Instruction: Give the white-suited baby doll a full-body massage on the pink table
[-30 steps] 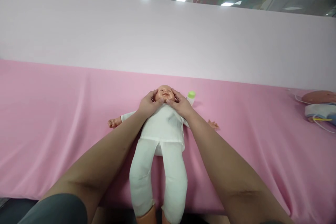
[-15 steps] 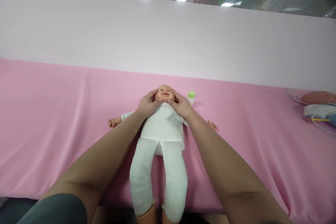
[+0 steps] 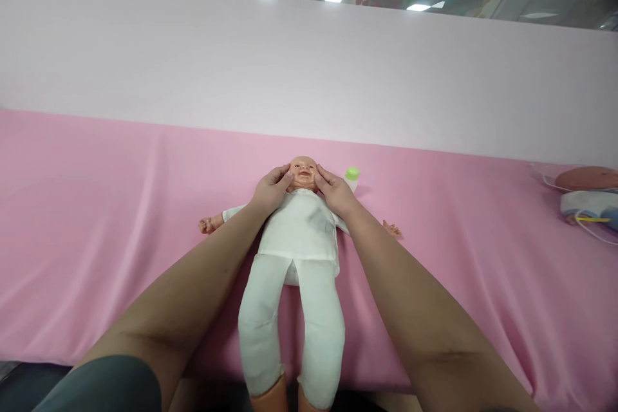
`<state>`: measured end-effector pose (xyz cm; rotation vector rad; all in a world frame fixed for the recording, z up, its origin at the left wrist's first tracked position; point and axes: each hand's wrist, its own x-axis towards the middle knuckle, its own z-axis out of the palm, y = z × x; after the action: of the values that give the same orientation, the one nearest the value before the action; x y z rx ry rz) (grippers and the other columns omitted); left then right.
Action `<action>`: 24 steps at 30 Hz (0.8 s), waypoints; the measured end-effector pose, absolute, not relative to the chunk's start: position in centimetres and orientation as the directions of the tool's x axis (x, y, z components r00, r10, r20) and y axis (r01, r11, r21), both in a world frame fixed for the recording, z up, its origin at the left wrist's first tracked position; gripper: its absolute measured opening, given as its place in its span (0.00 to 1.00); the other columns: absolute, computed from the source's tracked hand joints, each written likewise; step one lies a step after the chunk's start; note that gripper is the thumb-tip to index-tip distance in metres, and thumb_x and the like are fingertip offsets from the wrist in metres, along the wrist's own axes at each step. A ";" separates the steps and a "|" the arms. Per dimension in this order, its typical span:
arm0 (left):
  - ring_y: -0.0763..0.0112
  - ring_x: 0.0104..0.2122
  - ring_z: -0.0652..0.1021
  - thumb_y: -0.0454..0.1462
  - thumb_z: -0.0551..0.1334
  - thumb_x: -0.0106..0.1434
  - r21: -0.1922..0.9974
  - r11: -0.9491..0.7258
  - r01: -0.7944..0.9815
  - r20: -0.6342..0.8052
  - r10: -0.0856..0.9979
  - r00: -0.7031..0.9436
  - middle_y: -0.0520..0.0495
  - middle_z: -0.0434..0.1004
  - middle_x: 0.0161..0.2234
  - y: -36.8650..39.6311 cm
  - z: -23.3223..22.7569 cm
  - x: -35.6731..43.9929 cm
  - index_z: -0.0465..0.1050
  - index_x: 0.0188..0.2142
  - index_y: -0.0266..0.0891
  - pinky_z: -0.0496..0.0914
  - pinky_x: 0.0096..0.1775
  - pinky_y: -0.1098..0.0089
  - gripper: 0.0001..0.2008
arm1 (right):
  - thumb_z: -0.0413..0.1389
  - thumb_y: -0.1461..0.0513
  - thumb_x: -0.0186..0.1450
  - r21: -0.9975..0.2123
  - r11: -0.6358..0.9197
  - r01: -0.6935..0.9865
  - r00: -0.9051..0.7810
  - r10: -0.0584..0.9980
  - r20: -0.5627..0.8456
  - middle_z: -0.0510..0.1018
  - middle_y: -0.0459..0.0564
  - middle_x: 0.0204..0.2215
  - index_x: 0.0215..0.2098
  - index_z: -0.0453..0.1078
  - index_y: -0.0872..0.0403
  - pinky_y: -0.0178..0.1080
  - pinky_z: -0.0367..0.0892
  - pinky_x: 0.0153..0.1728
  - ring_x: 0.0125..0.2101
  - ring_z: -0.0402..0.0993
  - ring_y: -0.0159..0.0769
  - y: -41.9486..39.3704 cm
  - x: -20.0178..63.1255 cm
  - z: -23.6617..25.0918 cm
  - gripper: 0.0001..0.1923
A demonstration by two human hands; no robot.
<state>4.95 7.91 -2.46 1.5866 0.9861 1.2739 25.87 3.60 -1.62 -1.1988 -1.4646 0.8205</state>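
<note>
A baby doll (image 3: 299,232) in white clothes lies on its back on a pink-covered table (image 3: 96,206), head away from me and legs hanging over the near edge. My left hand (image 3: 271,190) cups the left side of the doll's head, thumb on its cheek. On the other side my right hand (image 3: 334,193) rests against the right cheek in the same way. Both hands frame the doll's face (image 3: 303,171). The doll's arms are spread out to the sides.
A small bottle with a green cap (image 3: 352,177) stands just right of the doll's head. At the far right edge lies another manikin (image 3: 589,193) with cables. A pale pink wall (image 3: 309,64) closes off the back of the table.
My thumbs have slid a little from the doll's chin up and outward along its cheeks. The doll has not moved.
</note>
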 end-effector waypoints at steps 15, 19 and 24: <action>0.50 0.57 0.78 0.52 0.73 0.56 0.886 -0.410 0.215 0.360 0.902 0.237 0.40 0.78 0.60 8.2 -3.2 4.6 0.68 0.66 0.44 0.71 0.60 0.53 0.42 | 0.71 0.52 0.58 -0.944 0.259 0.205 0.053 0.960 0.275 0.75 0.53 0.64 0.67 0.68 0.50 0.51 0.66 0.66 0.62 0.74 0.46 3.1 25.1 -1.1 0.41; 0.50 0.60 0.77 0.52 0.72 0.57 0.913 -0.400 0.081 0.371 0.897 0.241 0.39 0.77 0.62 9.0 -3.9 4.7 0.70 0.66 0.42 0.69 0.63 0.53 0.40 | 0.67 0.51 0.62 -0.933 0.273 0.234 -0.015 0.961 0.278 0.72 0.48 0.67 0.69 0.66 0.47 0.51 0.59 0.70 0.67 0.67 0.45 3.4 25.9 -1.3 0.39; 0.49 0.63 0.74 0.54 0.72 0.57 0.943 -0.325 -0.076 0.333 0.910 0.248 0.36 0.75 0.63 9.3 -3.9 4.8 0.73 0.64 0.38 0.66 0.65 0.52 0.39 | 0.65 0.46 0.65 -0.933 0.288 0.216 -0.071 0.958 0.280 0.68 0.49 0.69 0.72 0.62 0.48 0.50 0.56 0.72 0.69 0.64 0.45 3.9 26.7 -1.7 0.40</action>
<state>4.78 9.28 -3.86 1.5370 0.8090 1.2609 26.66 3.87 -1.73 -1.1280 -1.5245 0.9018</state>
